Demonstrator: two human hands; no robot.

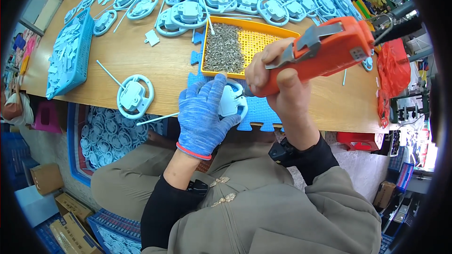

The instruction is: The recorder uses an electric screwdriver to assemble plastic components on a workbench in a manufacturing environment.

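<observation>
My left hand, in a blue knitted glove with a red cuff, grips a light-blue plastic toy steering wheel and presses it onto a blue foam mat. A thin light-blue stick pokes out to the left of the glove. My bare right hand is closed around a red-orange electric screwdriver, tilted so its tip meets the wheel's right side. Just beyond both hands lies a yellow tray with a heap of small metal screws in its left half.
Many light-blue wheels are piled along the table's far side. A single wheel lies left of my glove. A blue basket holds flat light-blue pieces. Below the table edge, a bin contains more wheels. A red plastic bag hangs at right.
</observation>
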